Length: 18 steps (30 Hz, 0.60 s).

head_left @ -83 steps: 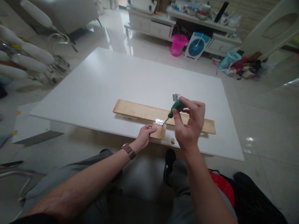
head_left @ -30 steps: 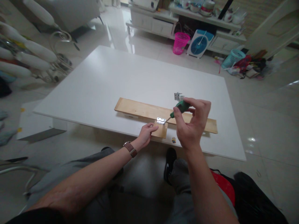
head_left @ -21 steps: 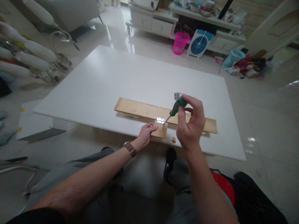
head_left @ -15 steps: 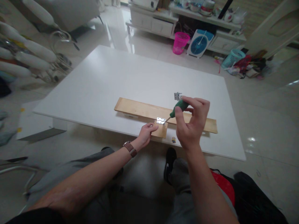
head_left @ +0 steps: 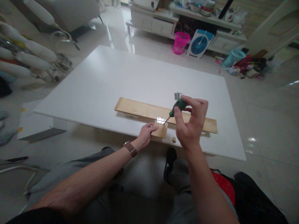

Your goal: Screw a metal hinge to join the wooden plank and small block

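My left hand grips the left edge of a small square wooden board, thumb on top. A silver metal hinge bridges this board and a long wooden plank lying across the table. In my right hand is a green-handled screwdriver, held between thumb and fingers. It slants down to the left, and its tip meets the hinge's lower right corner; any screw there is too small to make out. Beyond the plank lie a spare hinge and several small metal pieces, partly behind my right hand.
The white table carries a small cartoon sticker near its front edge. On the floor beyond stand a pink basket, a blue and white fan and a turquoise basket. A red object is beside my right leg.
My right hand and the screwdriver handle have shifted very slightly left, with the tip still at the hinge. My left hand, the small board and the plank look unmoved.
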Motion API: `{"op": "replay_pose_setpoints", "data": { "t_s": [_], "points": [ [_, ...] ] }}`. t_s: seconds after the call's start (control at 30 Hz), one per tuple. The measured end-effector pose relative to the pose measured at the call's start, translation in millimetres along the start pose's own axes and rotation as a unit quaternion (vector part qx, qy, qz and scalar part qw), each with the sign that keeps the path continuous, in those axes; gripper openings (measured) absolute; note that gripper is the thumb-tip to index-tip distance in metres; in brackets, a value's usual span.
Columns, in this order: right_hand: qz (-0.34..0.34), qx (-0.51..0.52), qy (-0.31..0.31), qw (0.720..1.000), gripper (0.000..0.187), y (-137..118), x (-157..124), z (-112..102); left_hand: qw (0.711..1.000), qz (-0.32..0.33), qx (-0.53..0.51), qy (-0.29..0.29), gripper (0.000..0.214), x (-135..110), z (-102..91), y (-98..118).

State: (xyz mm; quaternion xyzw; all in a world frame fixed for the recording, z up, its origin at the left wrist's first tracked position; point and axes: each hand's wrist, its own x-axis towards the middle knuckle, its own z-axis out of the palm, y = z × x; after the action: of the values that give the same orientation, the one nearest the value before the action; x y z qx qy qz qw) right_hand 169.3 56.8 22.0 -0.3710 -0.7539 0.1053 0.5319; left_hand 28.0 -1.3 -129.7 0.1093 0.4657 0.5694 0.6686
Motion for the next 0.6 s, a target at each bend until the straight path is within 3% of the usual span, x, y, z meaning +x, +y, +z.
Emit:
{"op": "replay_pose_setpoints", "data": {
  "t_s": [0.23,0.43,0.6],
  "points": [
    [0.002,0.033,-0.035,0.999,0.049,4.3,-2.9,1.5,1.0,0.009,-0.003,-0.005,0.041,0.7,0.2,-0.7],
    [0.014,-0.01,0.005,1.0,0.036,1.4,-1.0,1.0,1.0,-0.007,-0.003,0.004,0.043,-0.3,0.4,-0.1],
    [-0.008,0.014,-0.01,1.0,0.043,3.3,-0.5,1.8,1.0,-0.003,-0.002,0.006,0.044,-1.2,2.0,1.3]
  ]
}}
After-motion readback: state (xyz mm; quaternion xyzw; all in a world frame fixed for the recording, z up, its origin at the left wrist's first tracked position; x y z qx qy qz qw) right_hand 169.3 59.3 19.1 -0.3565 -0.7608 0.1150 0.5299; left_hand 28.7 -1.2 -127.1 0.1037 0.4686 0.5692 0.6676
